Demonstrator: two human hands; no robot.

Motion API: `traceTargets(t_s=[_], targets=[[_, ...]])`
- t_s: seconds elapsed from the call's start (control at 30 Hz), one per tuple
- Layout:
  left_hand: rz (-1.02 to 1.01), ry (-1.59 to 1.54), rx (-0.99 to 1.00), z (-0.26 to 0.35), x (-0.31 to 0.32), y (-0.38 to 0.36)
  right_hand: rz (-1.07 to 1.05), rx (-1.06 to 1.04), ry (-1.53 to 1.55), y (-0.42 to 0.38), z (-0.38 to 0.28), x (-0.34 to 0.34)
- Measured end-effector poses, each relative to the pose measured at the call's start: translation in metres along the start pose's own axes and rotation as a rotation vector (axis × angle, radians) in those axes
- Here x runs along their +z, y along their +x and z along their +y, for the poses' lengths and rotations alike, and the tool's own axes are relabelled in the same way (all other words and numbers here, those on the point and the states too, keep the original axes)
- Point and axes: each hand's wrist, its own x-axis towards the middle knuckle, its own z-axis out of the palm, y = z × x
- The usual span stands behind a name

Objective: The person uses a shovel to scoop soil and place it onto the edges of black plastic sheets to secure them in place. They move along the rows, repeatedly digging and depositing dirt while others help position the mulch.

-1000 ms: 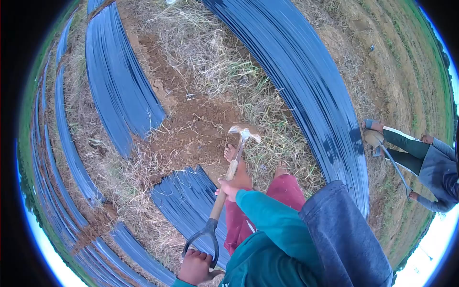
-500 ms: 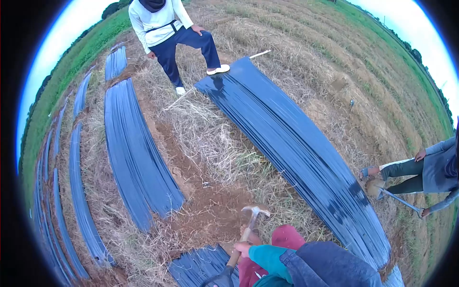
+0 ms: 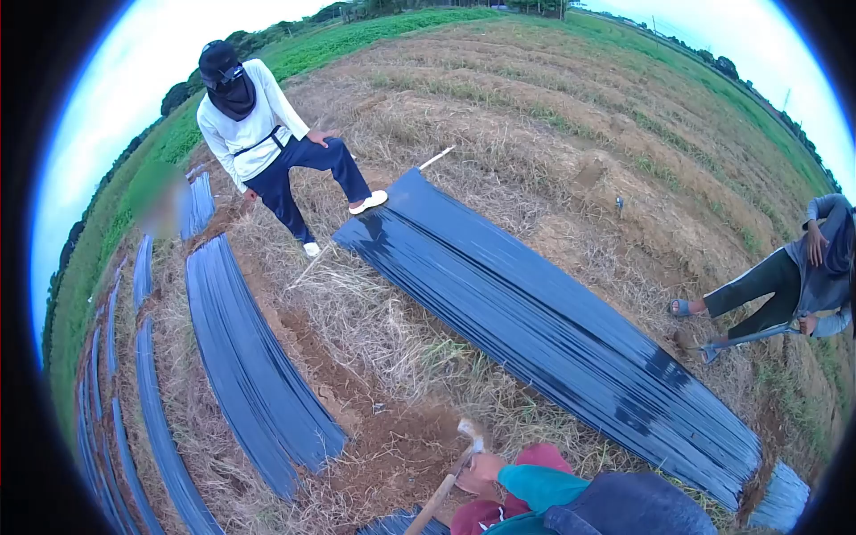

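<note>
My right hand (image 3: 486,465), in a teal sleeve, is closed round a tool near its pale metal head (image 3: 473,435). The tool's wooden handle (image 3: 432,505) slants down to the lower left and leaves the frame. More skin shows just below this hand, partly hidden by it; I cannot make out what part it is. I do not see my left hand. Around the tool lie bare brown soil (image 3: 406,450), dry grass and the edge of a dark plastic sheet (image 3: 401,524).
A long dark sheet (image 3: 535,312) runs diagonally beyond my knees. One person (image 3: 259,134) stands with a foot on its far end. Another person (image 3: 807,267) holds a shovel (image 3: 749,337) at the right. More sheet strips (image 3: 254,357) lie left.
The view has tilted up and shows more field and sky. My right hand is now nearer the tool's head. The person at the right has raised one hand from the leg.
</note>
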Motion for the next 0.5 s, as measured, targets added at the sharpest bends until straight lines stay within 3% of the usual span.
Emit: traceTargets(t_s=[0.07, 0.13, 0.2, 0.3, 0.37, 0.43, 0.5], targets=[[-0.061, 0.057, 0.032, 0.015, 0.046, 0.002, 0.071, 0.353, 0.371, -0.032, 0.03, -0.091], [-0.084, 0.11, 0.053, 0.026, 0.083, -0.003, 0.352, 0.357, 0.961, -0.055, 0.097, -0.134], [-0.107, 0.159, 0.071, 0.033, 0.116, -0.008, 0.468, 0.411, 0.265, -0.068, 0.162, -0.18], [-0.128, 0.232, 0.096, 0.046, 0.154, -0.018, -0.061, 0.243, 0.208, -0.159, 0.114, -0.257], [-0.121, 0.276, 0.105, 0.052, 0.177, -0.027, -0.286, 0.371, -0.022, -0.236, 0.031, -0.302], [-0.105, 0.308, 0.108, 0.054, 0.196, -0.037, -0.377, 0.168, -0.386, -0.264, 0.019, -0.301], [-0.065, 0.35, 0.115, 0.058, 0.202, -0.048, -0.29, 0.064, -0.457, -0.249, 0.066, -0.256]])
